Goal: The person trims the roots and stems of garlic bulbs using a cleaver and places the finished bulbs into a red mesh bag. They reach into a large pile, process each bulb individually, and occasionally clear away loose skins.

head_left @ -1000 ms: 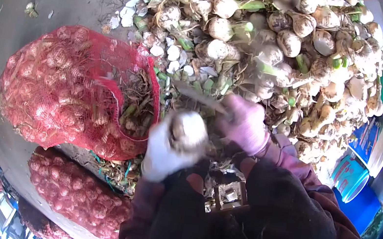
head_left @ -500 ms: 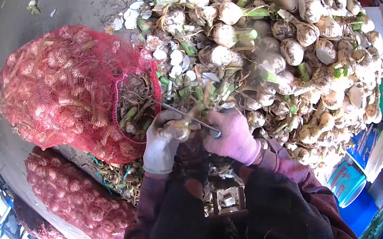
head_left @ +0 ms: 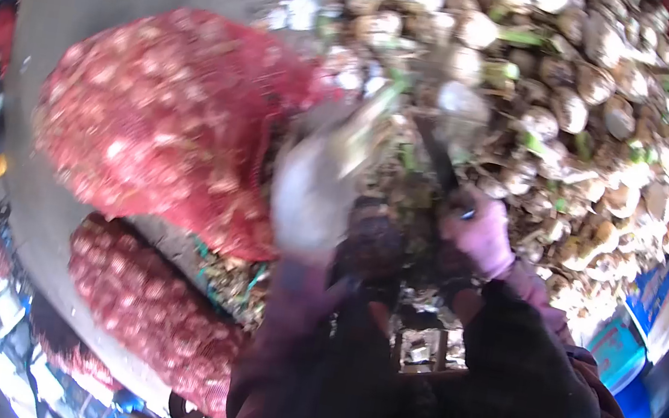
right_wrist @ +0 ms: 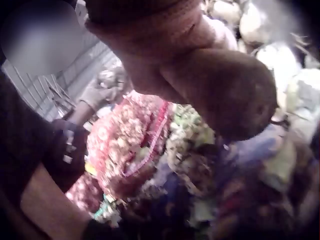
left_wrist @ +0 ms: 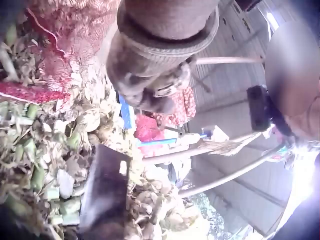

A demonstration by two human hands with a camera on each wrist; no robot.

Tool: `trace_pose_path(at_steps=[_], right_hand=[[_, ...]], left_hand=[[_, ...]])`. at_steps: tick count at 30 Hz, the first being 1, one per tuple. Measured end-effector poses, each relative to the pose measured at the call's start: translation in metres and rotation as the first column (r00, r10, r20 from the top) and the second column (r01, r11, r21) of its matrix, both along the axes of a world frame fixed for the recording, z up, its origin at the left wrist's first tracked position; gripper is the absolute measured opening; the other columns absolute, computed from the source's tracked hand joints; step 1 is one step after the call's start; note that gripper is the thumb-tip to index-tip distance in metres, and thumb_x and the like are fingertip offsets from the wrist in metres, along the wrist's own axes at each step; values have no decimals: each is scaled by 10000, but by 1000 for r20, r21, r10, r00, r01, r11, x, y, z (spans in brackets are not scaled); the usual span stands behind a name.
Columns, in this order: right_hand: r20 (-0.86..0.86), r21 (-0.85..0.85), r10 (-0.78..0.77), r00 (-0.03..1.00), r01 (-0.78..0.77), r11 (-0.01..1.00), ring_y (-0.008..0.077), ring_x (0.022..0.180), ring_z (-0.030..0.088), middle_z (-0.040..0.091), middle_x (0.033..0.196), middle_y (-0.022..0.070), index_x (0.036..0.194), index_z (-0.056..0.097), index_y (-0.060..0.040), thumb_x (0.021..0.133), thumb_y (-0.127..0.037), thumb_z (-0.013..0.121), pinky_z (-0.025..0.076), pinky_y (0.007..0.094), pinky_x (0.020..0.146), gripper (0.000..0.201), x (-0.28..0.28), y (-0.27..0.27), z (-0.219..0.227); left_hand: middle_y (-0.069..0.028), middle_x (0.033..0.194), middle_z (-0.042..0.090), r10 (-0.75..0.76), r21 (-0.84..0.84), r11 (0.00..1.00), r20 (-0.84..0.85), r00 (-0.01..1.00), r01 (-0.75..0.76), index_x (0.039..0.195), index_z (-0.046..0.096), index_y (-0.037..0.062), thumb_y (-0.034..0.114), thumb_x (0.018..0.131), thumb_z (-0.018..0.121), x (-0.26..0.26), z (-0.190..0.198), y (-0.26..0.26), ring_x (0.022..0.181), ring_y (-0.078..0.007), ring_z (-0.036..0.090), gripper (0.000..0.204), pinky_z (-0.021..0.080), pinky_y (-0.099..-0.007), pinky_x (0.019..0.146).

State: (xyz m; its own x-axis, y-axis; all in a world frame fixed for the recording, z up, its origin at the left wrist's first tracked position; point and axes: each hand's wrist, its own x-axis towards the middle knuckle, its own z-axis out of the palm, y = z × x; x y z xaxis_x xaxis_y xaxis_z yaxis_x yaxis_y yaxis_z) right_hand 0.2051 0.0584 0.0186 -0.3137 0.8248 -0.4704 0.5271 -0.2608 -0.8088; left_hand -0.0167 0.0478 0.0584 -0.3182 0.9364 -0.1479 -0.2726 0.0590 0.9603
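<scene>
My left hand (head_left: 310,197), in a white glove, grips a garlic bulb with its stalk (head_left: 368,128); the pale green stalk points up and away, blurred. The right wrist view also shows this left hand (right_wrist: 95,95), its fingers round the garlic (right_wrist: 114,80). In a pink glove, my right hand (head_left: 482,231) holds a knife (head_left: 442,163) by its handle, with the dark blade pointing up and left. The hands are apart, the left beside the mouth of a red mesh bag (head_left: 166,123) filled with garlic.
A large heap of garlic (head_left: 573,115) spreads across the right side. Cut stalks and peelings (left_wrist: 40,175) lie beneath the hands. A second full mesh bag (head_left: 155,312) lies below the first. Blue tubs (head_left: 617,346) stand at the right edge.
Half a second ago the blade lay across the garlic with both hands close together. Now the hands have separated, and the left has swung the garlic upward. The head view has shifted.
</scene>
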Motion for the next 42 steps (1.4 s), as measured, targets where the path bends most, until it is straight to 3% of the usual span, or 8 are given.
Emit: trace_pose_path(at_steps=[4, 8, 13, 17, 23, 29, 35, 42], right_hand=[[175, 67, 93, 980, -106, 992, 85, 557, 538, 583, 596, 55, 829, 613, -26, 695, -129, 647, 454, 284, 533, 173, -15, -1, -9], [122, -50, 83, 989, -77, 996, 250, 611, 633, 616, 659, 133, 866, 623, -42, 673, -174, 646, 493, 335, 600, 235, -3, 1, -2], [183, -15, 130, 975, -129, 992, 215, 592, 619, 613, 644, 117, 877, 607, -41, 685, -171, 651, 479, 333, 567, 236, 2, -4, -15], [184, -55, 188, 965, -181, 982, 208, 566, 603, 595, 611, 121, 887, 591, -14, 676, -186, 660, 464, 338, 548, 281, 1, -8, -21], [238, -34, 176, 955, -173, 984, 218, 570, 600, 588, 617, 138, 934, 598, -12, 655, -201, 671, 469, 346, 567, 345, 3, -9, -25], [218, -24, 183, 959, -182, 983, 214, 563, 591, 562, 605, 156, 903, 597, -27, 665, -192, 668, 462, 347, 561, 298, 1, -6, -21], [158, 67, 79, 984, -90, 994, 185, 485, 517, 548, 580, 145, 807, 570, -42, 715, -150, 641, 434, 345, 503, 158, -5, -6, -12], [65, 290, 30, 997, -48, 956, 181, 484, 530, 555, 583, 98, 800, 598, -53, 693, -76, 653, 445, 307, 492, 123, -9, 3, 12]], left_hand=[[-131, 1211, 466, -37, 218, 972, -225, 974, 87, 1329, 327, -5, 337, 830, 631, 31, 24, 63, 1097, -201, 501, 677, 459, -278, 888], [-149, 1064, 578, -40, -165, 986, -19, 999, 36, 1215, 482, -26, 162, 838, 602, 9, -37, 25, 840, -192, 589, 438, 524, -288, 694], [-55, 859, 621, 445, -193, 826, -354, 823, -530, 1064, 570, 21, 40, 770, 651, -61, -111, -64, 625, -119, 573, 306, 472, -251, 535], [-148, 885, 582, -165, -154, 760, -985, 42, -631, 1064, 560, 31, 208, 697, 699, -103, -76, -54, 790, -325, 585, 431, 469, -442, 694], [-199, 1023, 564, -597, -488, 461, -788, 148, -741, 1192, 377, 43, 265, 718, 681, -134, -73, -31, 939, -365, 588, 605, 498, -448, 763], [-220, 971, 578, -568, -543, 565, -802, 185, -621, 1131, 415, 22, 188, 707, 652, -152, -73, -22, 913, -383, 576, 513, 476, -469, 770], [-88, 819, 568, -316, -265, 938, -918, -238, -222, 1098, 544, 92, 296, 642, 680, -41, -34, -47, 786, -279, 527, 518, 422, -418, 693], [-72, 811, 588, -232, -214, 972, -925, 301, 92, 1012, 606, 93, 325, 659, 707, 32, -20, -24, 750, -275, 530, 434, 422, -396, 657]])
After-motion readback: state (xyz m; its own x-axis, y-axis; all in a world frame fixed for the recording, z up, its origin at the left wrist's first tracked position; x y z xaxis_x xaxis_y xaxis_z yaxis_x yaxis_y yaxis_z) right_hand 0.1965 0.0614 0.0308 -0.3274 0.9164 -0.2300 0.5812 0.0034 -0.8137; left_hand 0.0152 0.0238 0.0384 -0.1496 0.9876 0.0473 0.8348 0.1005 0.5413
